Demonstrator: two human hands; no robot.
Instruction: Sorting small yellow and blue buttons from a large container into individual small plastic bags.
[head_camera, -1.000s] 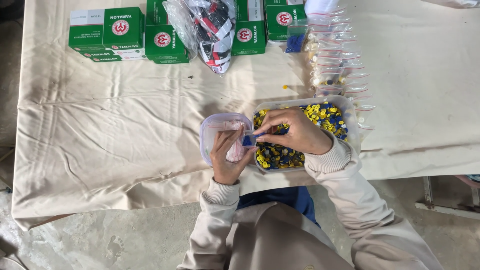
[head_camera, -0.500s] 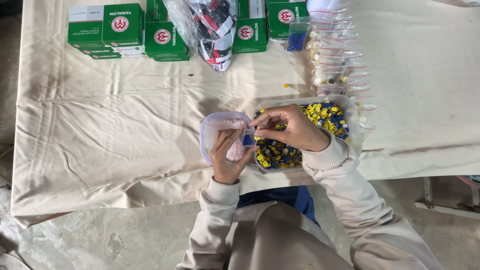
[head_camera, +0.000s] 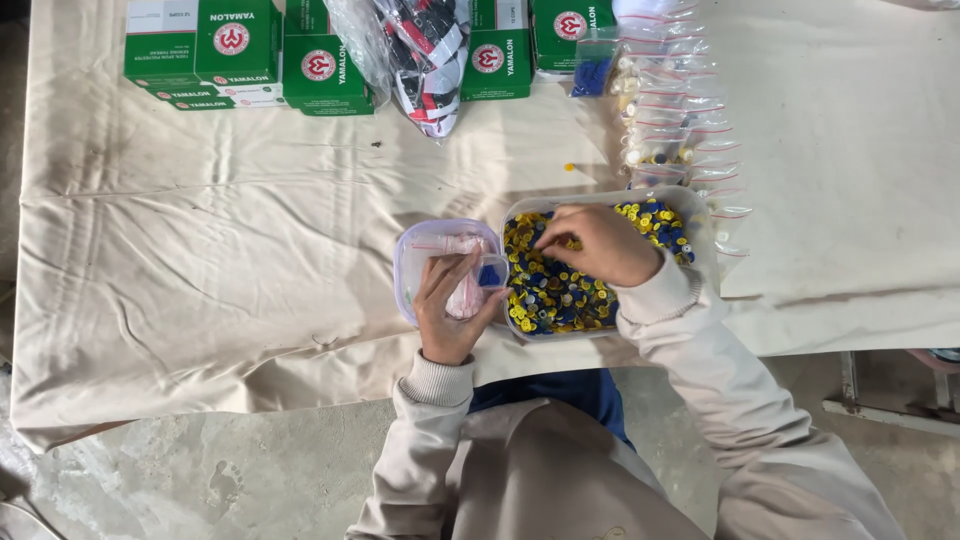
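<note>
Left hand grips a small clear zip bag holding one blue piece, over a shallow clear plastic tub. Right hand, fingers curled, picks in the clear tray of yellow and blue buttons. A row of filled bags lies beyond on the table; the tray is judged still largely full.

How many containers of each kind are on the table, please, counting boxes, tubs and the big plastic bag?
Green boxes: about 5 show; the stacks may hide more
Clear tubs: 2, one of yellow and blue pieces under the right hand, one by the left hand
Big plastic bag: 1
Total: about 8
The small zip bags overlap, so uncounted.
</note>
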